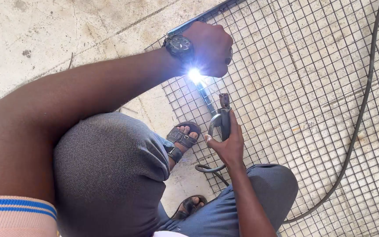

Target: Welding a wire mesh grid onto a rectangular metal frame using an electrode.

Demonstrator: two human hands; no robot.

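Squatting over the work, you have your left knee (pixel 110 175) filling the lower left of the view, grey trouser cloth drawn tight over it, and a striped sleeve cuff (pixel 16 215) showing at the bottom corner. Your left arm reaches across above that knee, a dark wristwatch (pixel 178 45) on the wrist. Your left hand (pixel 210 48) is closed into a fist and raised above the bright welding arc (pixel 194 75); you cannot tell from this view whether it holds anything. The arc burns on the metal frame bar (pixel 207 100) that runs along the left edge of the wire mesh panel (pixel 303 83), which lies flat on the concrete floor (pixel 66 30). Below the arc, your sandalled foot (pixel 185 136) rests just beside the mesh edge, with the other sandal (pixel 189 205) lower down. Your right hand (pixel 225 147) is wrapped around the handle of the electrode holder (pixel 223 117), whose tip points up toward the arc. A black cable (pixel 359 114) curves across the mesh on the right, running down toward your right knee (pixel 268 184).
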